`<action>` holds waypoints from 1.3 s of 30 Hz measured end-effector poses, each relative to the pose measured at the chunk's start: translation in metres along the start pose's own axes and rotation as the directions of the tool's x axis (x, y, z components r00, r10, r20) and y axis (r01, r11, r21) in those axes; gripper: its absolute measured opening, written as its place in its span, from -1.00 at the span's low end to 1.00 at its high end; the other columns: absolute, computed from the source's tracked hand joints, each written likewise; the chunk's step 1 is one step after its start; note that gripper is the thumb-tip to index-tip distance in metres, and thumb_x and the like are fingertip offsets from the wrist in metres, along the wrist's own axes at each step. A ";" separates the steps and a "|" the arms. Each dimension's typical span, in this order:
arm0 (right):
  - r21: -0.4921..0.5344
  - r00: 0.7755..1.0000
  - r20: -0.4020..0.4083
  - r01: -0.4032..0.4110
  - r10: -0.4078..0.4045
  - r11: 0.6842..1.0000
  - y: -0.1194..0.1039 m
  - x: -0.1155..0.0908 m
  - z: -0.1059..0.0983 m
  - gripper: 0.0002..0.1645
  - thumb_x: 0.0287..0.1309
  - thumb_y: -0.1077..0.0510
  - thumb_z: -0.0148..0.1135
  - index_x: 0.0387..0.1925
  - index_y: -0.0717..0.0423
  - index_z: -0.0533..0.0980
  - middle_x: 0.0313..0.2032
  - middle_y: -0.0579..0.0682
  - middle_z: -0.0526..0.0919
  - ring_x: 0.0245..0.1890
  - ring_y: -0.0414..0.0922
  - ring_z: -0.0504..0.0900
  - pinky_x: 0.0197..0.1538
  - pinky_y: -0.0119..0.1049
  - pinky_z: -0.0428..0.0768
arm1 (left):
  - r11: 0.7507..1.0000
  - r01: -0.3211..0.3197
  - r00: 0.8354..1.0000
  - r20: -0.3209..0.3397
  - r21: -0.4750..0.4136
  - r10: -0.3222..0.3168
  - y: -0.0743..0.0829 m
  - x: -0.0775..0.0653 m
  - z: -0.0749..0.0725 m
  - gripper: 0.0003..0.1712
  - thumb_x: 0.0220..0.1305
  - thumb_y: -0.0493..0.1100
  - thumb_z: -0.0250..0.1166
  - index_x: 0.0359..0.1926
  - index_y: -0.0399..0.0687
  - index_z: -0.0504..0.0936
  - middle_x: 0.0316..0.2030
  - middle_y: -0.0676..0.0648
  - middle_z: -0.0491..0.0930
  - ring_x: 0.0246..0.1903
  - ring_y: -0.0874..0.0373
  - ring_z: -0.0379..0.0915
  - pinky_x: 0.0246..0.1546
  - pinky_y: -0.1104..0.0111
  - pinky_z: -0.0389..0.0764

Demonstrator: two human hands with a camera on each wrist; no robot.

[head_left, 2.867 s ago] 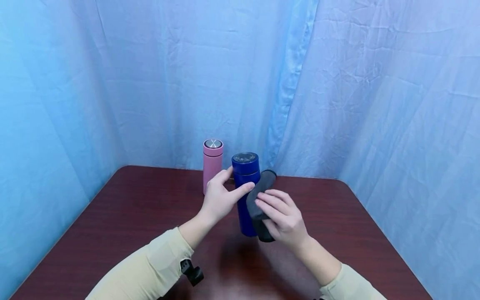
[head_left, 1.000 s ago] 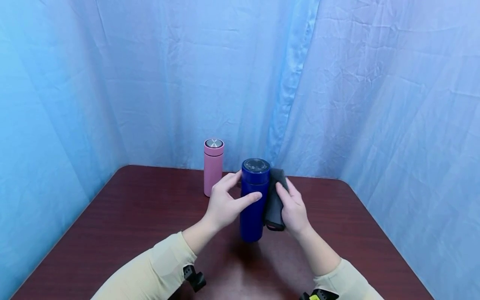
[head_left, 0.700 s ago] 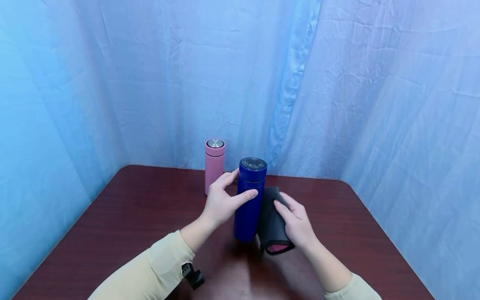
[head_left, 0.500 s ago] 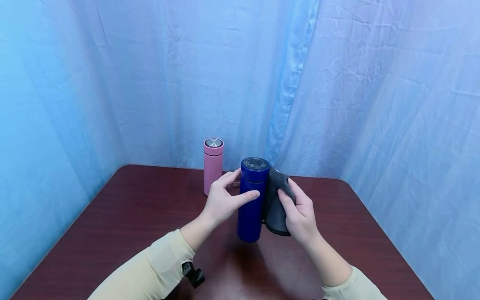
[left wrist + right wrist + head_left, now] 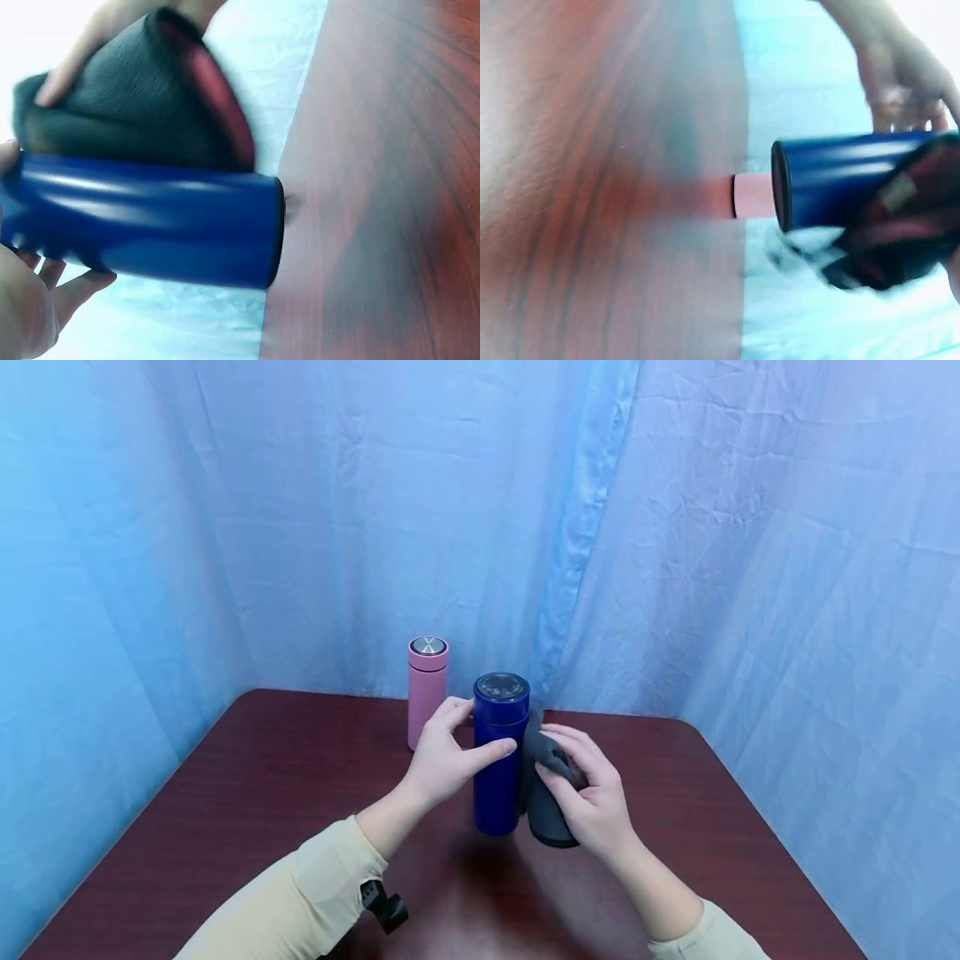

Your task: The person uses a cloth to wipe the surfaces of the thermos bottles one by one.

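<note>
My left hand (image 5: 446, 756) grips a blue vacuum flask (image 5: 497, 797) around its upper part, thumb across the front. The flask is upright, its base raised above the table. My right hand (image 5: 600, 797) pinches a folded dark grey cloth (image 5: 551, 814) against the flask's right side. In the left wrist view the cloth (image 5: 127, 112) lies along the flask (image 5: 157, 221), and a pinkish-red inner side shows at its fold. The right wrist view is blurred around the cloth. Behind my left hand stands a pink vacuum flask (image 5: 427, 693) with a silver-topped lid.
A dark red wooden table (image 5: 300, 760) lies under both hands. Pale blue curtains (image 5: 360, 527) hang around its back and sides. A black device (image 5: 385, 906) is strapped to the left sleeve.
The cloth has slid up and down along the blue flask's right side, bunching and refolding in my right hand. My left hand keeps its grip; the flask has shifted only slightly.
</note>
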State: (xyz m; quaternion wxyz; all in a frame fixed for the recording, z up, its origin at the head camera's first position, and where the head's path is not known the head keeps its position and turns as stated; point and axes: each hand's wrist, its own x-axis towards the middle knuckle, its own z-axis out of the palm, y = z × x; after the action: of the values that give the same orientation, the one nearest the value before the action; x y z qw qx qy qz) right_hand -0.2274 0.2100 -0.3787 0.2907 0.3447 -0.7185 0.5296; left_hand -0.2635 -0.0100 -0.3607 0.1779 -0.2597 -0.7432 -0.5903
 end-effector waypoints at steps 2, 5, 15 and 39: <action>-0.004 0.994 -0.021 0.103 -0.103 0.995 0.002 0.002 0.004 -0.45 0.02 0.61 0.33 0.09 0.30 0.61 0.12 0.28 0.53 0.08 0.02 0.58 0.11 -0.34 0.59 | 1.000 -0.030 1.000 -0.007 -0.002 0.030 0.000 -0.001 0.001 -0.41 0.16 0.04 0.53 0.21 0.03 0.68 -0.09 0.07 0.55 -0.03 0.18 0.47 0.00 0.10 0.57; -0.065 0.980 -0.001 0.198 -0.198 0.978 0.008 -0.003 0.009 -0.49 -0.04 0.53 0.41 0.02 0.23 0.65 0.02 0.25 0.51 -0.01 0.04 0.55 0.04 -0.37 0.59 | 0.998 -0.054 0.998 -0.036 -0.013 0.053 0.000 -0.001 0.001 -0.43 0.17 0.04 0.53 0.20 0.04 0.69 -0.12 0.07 0.54 -0.05 0.18 0.47 -0.02 0.10 0.57; -0.297 0.909 0.186 0.413 -0.372 0.861 0.023 -0.023 0.014 -0.75 0.41 0.04 0.26 -0.11 0.10 0.74 -0.15 0.07 0.55 -0.16 -0.04 0.53 -0.03 -0.36 0.55 | 0.997 0.044 0.991 -0.127 -0.064 -0.052 -0.007 0.005 0.001 -0.44 0.18 -0.01 0.54 0.19 -0.03 0.69 -0.14 -0.07 0.54 -0.09 0.04 0.56 -0.09 0.07 0.66; -0.089 0.941 0.020 -0.335 0.338 0.938 0.033 0.001 -0.001 -0.62 0.40 0.18 0.28 0.21 0.00 0.62 0.09 0.01 0.69 0.01 -0.10 0.68 0.06 -0.37 0.60 | 0.978 0.116 0.990 -0.065 -0.171 -0.129 -0.003 0.002 0.002 -0.39 0.17 0.01 0.55 0.24 0.05 0.66 -0.05 0.00 0.69 -0.08 0.06 0.67 -0.06 0.11 0.69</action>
State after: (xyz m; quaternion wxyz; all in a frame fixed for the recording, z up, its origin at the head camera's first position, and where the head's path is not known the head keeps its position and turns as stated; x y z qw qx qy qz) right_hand -0.2544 0.2177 -0.3956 0.1978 0.2135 -0.7934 0.5346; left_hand -0.2672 -0.0086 -0.3620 0.1470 -0.2048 -0.6984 -0.6699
